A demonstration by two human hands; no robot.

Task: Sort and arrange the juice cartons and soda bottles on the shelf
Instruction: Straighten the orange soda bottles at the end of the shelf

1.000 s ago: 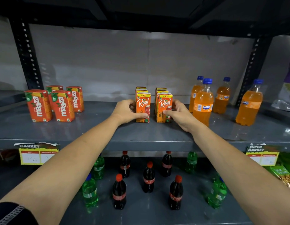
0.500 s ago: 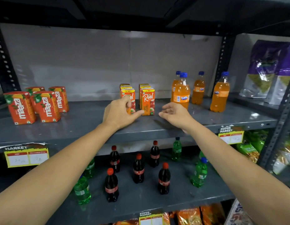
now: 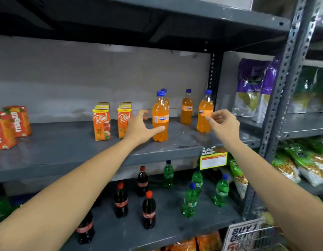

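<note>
Two rows of orange Real juice cartons (image 3: pixel 102 125) stand mid-shelf on the grey shelf (image 3: pixel 66 149). Red-orange Maaza cartons (image 3: pixel 10 125) stand at the far left. Several orange Fanta bottles with blue caps stand to the right: a front one (image 3: pixel 160 116), one at the back (image 3: pixel 186 107) and a right one (image 3: pixel 204 113). My left hand (image 3: pixel 139 128) is open, its thumb against the front bottle's lower part, partly covering the right carton row. My right hand (image 3: pixel 223 124) has curled fingers just right of the right bottle, fingertips at its label, holding nothing.
The lower shelf holds dark cola bottles (image 3: pixel 149 211) and green soda bottles (image 3: pixel 190 201). A yellow price tag (image 3: pixel 213 158) hangs on the shelf edge. A grey upright post (image 3: pixel 282 84) separates a bay with purple bags (image 3: pixel 251 87) and green snack bags (image 3: pixel 302 165).
Both hands left the Real cartons and moved right to the Fanta bottles. The view swung to the right too.
</note>
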